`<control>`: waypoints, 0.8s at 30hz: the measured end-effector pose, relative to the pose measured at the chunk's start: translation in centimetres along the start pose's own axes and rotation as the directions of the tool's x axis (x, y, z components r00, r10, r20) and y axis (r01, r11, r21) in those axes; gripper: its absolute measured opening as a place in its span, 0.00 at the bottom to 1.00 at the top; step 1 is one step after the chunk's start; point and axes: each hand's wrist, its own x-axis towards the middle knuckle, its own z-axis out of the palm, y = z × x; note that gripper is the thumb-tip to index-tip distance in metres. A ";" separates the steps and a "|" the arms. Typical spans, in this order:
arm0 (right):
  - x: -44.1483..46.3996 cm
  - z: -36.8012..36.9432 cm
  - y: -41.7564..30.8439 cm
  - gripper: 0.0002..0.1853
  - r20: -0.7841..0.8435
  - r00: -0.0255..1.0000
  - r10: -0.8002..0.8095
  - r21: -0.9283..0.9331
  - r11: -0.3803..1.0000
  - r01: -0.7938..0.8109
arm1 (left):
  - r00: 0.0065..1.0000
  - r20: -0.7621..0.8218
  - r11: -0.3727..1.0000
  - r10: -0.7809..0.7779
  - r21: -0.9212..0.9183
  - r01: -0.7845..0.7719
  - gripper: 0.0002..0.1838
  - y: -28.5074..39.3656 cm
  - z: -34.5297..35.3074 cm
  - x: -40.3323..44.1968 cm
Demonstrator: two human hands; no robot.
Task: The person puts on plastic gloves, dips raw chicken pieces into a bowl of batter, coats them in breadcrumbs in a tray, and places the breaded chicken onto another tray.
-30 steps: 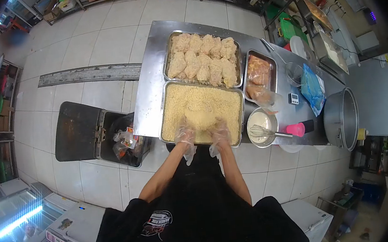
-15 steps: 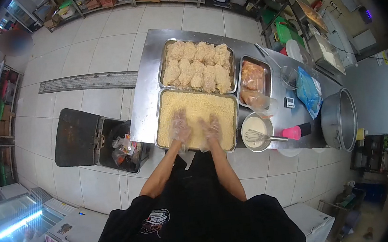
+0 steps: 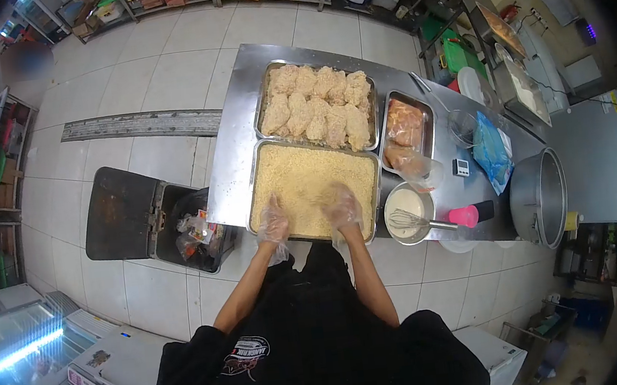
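My left hand (image 3: 274,223), in a clear plastic glove, is at the near left of a metal tray (image 3: 250,198) of pale breadcrumbs (image 3: 313,163). Its fingers are stretched out and touch the crumbs. Towards the tray's near right is my right hand (image 3: 342,205), gloved the same way, its fingers apart and somewhat blurred. Neither hand shows a piece of food in it. Directly behind lies a second tray (image 3: 260,106) with several crumb-coated pieces (image 3: 316,105) in two rows. A smaller tray (image 3: 428,116) to the right holds raw marinated meat (image 3: 404,124), partly under a plastic bag (image 3: 419,173).
Beside the crumbs stands a bowl (image 3: 389,221) of pale batter with a whisk (image 3: 420,218). Further right are a pink cup (image 3: 464,216), a timer (image 3: 460,167), a blue bag (image 3: 492,150) and a large pot (image 3: 538,198). An open bin (image 3: 169,222) stands left of the table.
My hands have moved apart, the left one outward and nearer to my body, the right one slightly to the right. A shallow hollow shows in the crumbs between them.
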 end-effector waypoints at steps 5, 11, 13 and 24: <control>-5.6 5.8 3.1 0.24 0.363 0.792 0.491 0.806 0.261 -0.531 | 0.989 0.086 0.992 -0.120 -0.032 0.123 0.35 1.6 0.8 1.3; -6.3 6.1 2.4 0.20 0.496 0.668 0.554 0.655 0.267 -0.707 | 0.985 0.035 0.974 -0.171 -0.147 0.174 0.34 2.4 1.5 1.4; -5.9 5.2 0.5 0.18 0.492 0.748 0.446 0.320 0.706 -0.632 | 0.964 0.154 0.970 -0.218 -0.073 0.231 0.33 2.3 2.1 0.9; -7.0 3.0 4.0 0.16 0.185 0.651 0.736 0.784 0.288 -0.549 | 0.937 0.019 0.872 0.348 0.362 -0.331 0.31 12.5 0.9 4.4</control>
